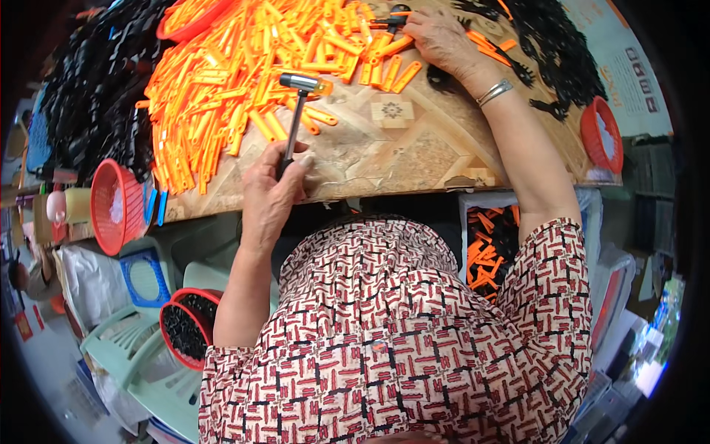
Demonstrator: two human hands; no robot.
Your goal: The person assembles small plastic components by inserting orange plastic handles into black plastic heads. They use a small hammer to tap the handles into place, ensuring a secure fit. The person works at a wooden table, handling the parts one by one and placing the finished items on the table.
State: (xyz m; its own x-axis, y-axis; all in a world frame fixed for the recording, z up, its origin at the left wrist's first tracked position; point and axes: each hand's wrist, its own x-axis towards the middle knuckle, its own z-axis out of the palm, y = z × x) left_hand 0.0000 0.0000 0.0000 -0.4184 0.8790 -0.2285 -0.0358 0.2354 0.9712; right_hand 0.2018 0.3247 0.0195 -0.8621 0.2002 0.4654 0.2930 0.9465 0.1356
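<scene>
My left hand point(272, 183) is closed around the black handle of a small mallet point(299, 83). The mallet's metal head, with one yellowish end, is raised near the edge of a big pile of orange plastic strips point(244, 66). At the far side of the table, my right hand point(442, 43) has its fingers curled down beside a small black piece point(390, 21) and an orange strip. What the fingertips grip is too hidden to name. A few orange strips point(488, 46) lie just right of that hand.
Black plastic parts are heaped at the left point(96, 103) and right point(558, 52) of the patterned table point(414, 152). Red baskets stand at its left point(118, 207) and right point(603, 137) edges. Below are a bin of orange and black pieces point(484, 255) and a pale green chair point(137, 340).
</scene>
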